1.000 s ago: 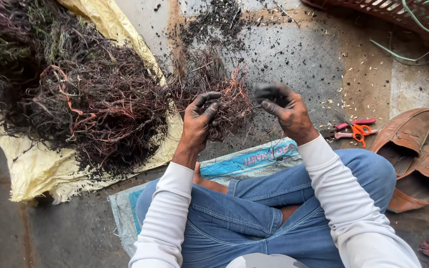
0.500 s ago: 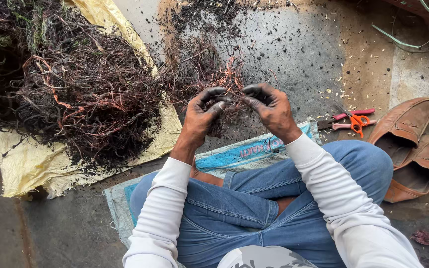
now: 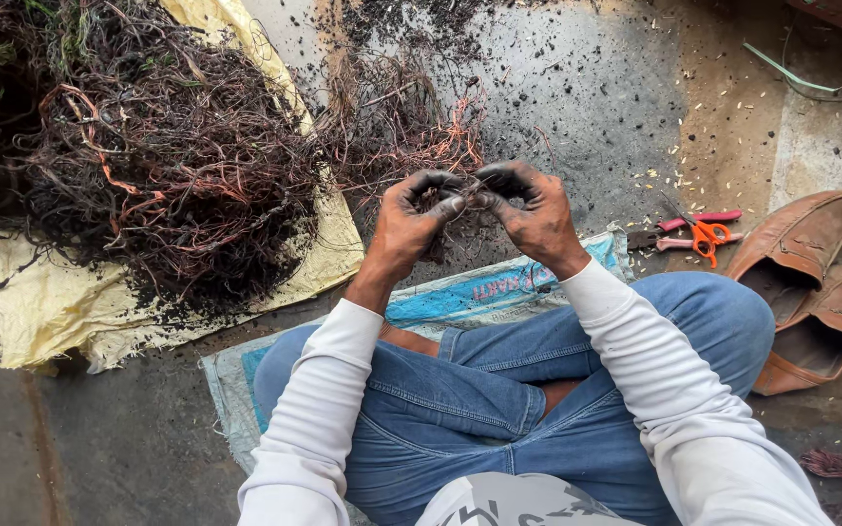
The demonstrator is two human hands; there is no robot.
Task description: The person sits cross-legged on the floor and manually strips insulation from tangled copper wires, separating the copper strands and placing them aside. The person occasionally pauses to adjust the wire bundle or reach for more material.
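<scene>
We hold a thin dark wire strand pinched between both hands, fingers closed narrow on it. Left hand and right hand meet fingertip to fingertip; the strand's axis runs left to right. The stripped pile lies just beyond; the floor past it is open.

Matt burnt wire tangle (coppery strands) on rough woven-plastic sack

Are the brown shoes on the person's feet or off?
Off. The two brown shoes lie empty on the ground beside the person's right knee, their openings showing and no foot inside.
</scene>
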